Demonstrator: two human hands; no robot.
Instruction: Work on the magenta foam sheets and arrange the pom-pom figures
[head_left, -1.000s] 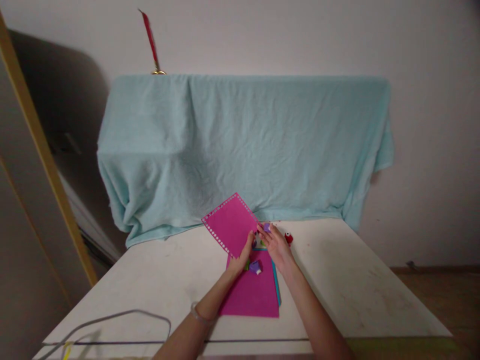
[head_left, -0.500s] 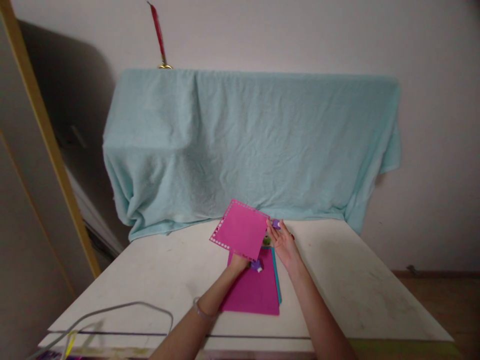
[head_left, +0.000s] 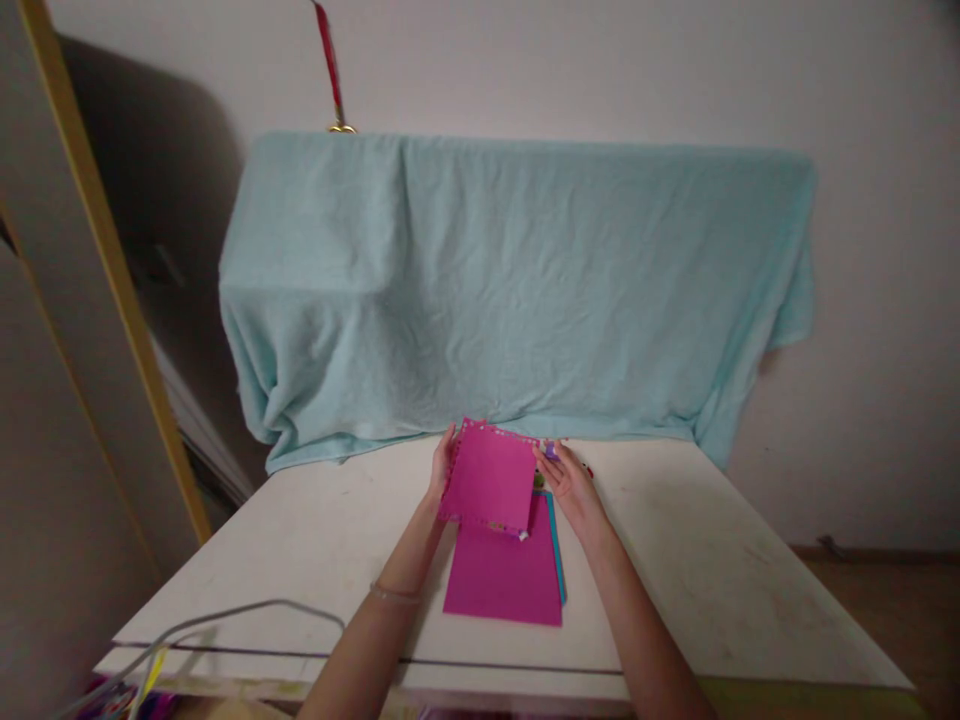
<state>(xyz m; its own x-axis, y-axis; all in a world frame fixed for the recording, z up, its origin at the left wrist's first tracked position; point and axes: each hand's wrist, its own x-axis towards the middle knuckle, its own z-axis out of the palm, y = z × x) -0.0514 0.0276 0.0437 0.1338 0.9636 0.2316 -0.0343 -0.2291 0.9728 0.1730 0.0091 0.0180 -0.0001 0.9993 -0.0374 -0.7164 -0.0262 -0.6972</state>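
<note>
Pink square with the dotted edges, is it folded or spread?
Spread, it seems: the pink square shows a broad, creaseless face; its back is hidden.

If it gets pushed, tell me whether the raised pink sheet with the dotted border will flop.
Probably not much: the raised pink sheet looks nearly flat, without clear sag, at the left hand. It is likely light, since it looks thin. The border may bend or tear first, if those dots are holes.

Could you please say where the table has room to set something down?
The table is bare right of the right arm and, beyond the gray wire, left of the left arm. Pink sheets and small colorful items crowd the middle.
</note>
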